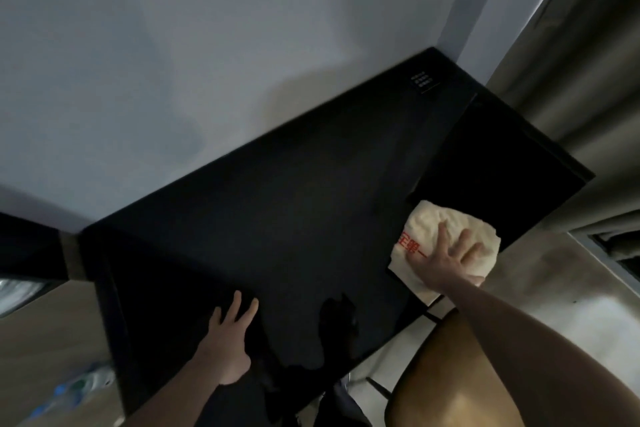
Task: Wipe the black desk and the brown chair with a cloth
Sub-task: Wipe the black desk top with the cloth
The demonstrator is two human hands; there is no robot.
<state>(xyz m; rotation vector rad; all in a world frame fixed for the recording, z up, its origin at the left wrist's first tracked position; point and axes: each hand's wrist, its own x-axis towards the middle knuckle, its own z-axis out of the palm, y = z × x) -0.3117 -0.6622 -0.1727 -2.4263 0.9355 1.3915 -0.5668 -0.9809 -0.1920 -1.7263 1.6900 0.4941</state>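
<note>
The black desk [277,218] ran diagonally across the view, its far edge against a pale grey wall [173,45] and its right end near a grey-brown curtain [588,80]. A cream cloth [429,229] with red printed characters lay bunched on the desk near its front right edge, partly hanging past that edge. The right hand [446,260] pressed flat on top of the cloth with fingers spread and mostly straight, palm down, not curled round the fabric. The right forearm reached in from the lower right corner, crossing above the brown chair [450,374], whose glossy curved seat or back showed just below and in front of the desk's front edge.

The left hand [228,340] rested on the desk near its front left part, well apart from the cloth, with fingers straight and slightly fanned, holding nothing. The desk surface between the hands was dark and shiny, and a dim reflection showed on it near the front edge.

Toward the far right corner of the desk a small panel of pale markings [423,81] was set into the top; its detail was too small to read. A darker rectangular section [502,166] occupied the right end of the desk, beside the cloth. At the left, a wood-toned surface [52,340] showed below desk level, with blurred bluish objects on it that could not be identified.
</note>
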